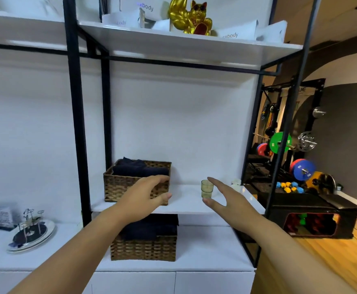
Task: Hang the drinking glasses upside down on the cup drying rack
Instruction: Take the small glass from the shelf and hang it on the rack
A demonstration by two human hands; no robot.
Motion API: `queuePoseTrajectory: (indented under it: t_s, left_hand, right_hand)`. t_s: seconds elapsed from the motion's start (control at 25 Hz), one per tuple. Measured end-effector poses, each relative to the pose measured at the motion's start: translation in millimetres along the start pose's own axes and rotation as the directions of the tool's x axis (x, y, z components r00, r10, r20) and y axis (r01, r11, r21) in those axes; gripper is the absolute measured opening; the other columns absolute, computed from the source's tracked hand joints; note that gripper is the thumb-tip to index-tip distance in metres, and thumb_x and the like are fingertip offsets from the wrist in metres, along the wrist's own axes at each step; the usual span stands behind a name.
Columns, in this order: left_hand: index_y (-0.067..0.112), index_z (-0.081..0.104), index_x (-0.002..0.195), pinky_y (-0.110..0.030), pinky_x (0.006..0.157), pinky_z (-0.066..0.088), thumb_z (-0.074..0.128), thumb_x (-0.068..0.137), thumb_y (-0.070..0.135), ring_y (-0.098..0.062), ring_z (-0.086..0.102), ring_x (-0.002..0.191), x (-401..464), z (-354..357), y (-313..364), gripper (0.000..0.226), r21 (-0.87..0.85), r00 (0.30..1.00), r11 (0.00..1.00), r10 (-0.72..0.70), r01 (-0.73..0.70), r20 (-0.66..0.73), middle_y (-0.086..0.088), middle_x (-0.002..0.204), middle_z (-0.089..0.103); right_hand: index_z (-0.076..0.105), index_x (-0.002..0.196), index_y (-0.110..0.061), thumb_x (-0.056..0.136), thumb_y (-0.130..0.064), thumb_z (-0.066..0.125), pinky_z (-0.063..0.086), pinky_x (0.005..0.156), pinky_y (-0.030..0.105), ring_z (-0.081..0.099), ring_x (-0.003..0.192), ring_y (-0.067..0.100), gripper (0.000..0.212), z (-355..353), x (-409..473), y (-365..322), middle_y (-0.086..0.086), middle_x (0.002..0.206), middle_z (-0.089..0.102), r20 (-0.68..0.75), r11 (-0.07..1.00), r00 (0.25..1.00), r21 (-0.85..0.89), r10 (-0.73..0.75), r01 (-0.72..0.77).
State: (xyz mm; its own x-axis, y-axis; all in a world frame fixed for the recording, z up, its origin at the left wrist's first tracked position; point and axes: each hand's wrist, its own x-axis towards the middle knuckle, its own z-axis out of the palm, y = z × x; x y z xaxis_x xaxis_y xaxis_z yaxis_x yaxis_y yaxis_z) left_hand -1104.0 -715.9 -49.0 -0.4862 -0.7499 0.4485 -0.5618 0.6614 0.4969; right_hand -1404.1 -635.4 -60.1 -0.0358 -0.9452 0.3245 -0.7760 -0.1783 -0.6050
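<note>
A small greenish drinking glass is seen upright on the white shelf, well to the right of the upper wicker basket. The right hand is stretched toward it, fingers spread and holding nothing, probably to take it. The left hand is held loosely open before the basket, empty. The cup drying rack stands on the counter, far left of the basket.

A wicker basket of dark cloth is set on the white shelf; another basket is placed on the desk below. A gold cat figure is displayed on top.
</note>
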Motion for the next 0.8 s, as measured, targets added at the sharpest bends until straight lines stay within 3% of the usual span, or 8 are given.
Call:
queuePoseTrajectory:
  t_s: [0.28, 0.48, 0.8]
  left_hand:
    - [0.045, 0.037, 0.155, -0.033, 0.116, 0.037, 0.052, 0.096, 0.067, 0.003, 0.034, 0.143, 73, 38, -32, 0.064, 0.078, 0.999, 0.996, -0.037, 0.039, -0.019, 0.026, 0.155, 0.042]
    - [0.043, 0.033, 0.157, -0.034, 0.116, 0.037, 0.055, 0.098, 0.062, -0.002, 0.032, 0.145, 127, 71, -73, 0.066, 0.088, 1.0, 0.996, -0.03, 0.03, -0.006, 0.02, 0.158, 0.041]
    - [0.04, 0.038, 0.156, -0.031, 0.114, 0.036, 0.054, 0.098, 0.063, -0.01, 0.035, 0.143, 256, 156, -172, 0.064, -0.005, 0.996, 1.0, -0.004, 0.005, 0.094, 0.014, 0.153, 0.046]
  right_hand:
    - [0.029, 0.153, -0.06, 0.081, -0.083, 0.056, 0.028, 0.108, 0.025, 0.034, 0.145, 0.0, 0.08, 7, 104, 67, -0.033, 0.147, 0.038, 0.039, 0.998, 0.999, 0.057, -0.008, 0.006]
    - [0.029, 0.154, -0.058, 0.082, -0.082, 0.056, 0.028, 0.111, 0.026, 0.033, 0.144, -0.002, 0.081, 32, 164, 111, -0.031, 0.149, 0.038, 0.089, 1.0, 0.996, -0.006, -0.011, 0.011]
    - [0.033, 0.153, -0.056, 0.086, -0.069, 0.068, 0.026, 0.105, 0.021, 0.034, 0.13, -0.01, 0.077, 70, 271, 192, -0.032, 0.144, 0.04, 0.021, 0.986, 0.986, -0.029, 0.167, -0.166]
